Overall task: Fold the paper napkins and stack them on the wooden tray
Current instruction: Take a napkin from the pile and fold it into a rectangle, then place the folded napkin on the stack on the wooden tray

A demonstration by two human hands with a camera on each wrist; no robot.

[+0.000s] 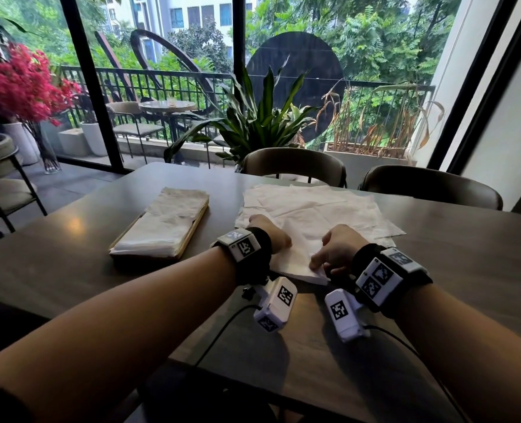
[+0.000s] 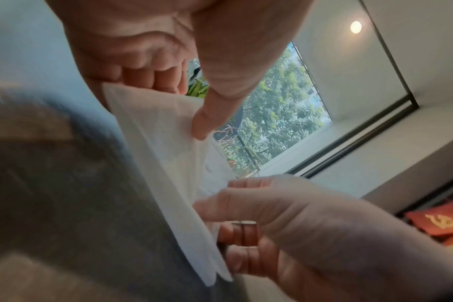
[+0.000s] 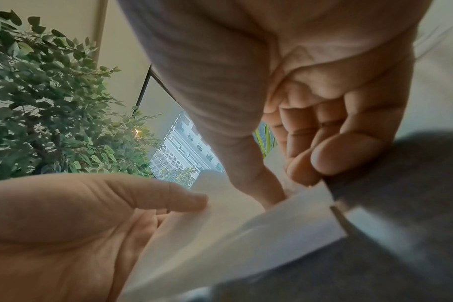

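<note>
Dark bench (image 1: 375, 300) by a big window, chairs beyond. Tray (image 1: 189, 236) left of the loose pile (image 1: 314, 203), already stacked with folded napkins (image 1: 164, 221). Loose pile spread flat at bench centre, well apart from tray.

Step in hand, judging by pose: mid-fold on one napkin (image 1: 295, 257), at near edge of pile. Left hand (image 1: 268, 236) grip: thumb pinching the napkin's left end against curled fingers. Right hand (image 1: 335, 248) grip: thumb and fingers pinching the right end, layers doubled near the near corner.

Fold not yet flattened; edges look lifted off bench in wrist views.

Next move likely needs: align both edges, press crease flat on bench, keep both pinches even to avoid skew. Then carry left to tray, drop square on stack. Thin paper, so tears or drags if pulled apart too hard.
</note>
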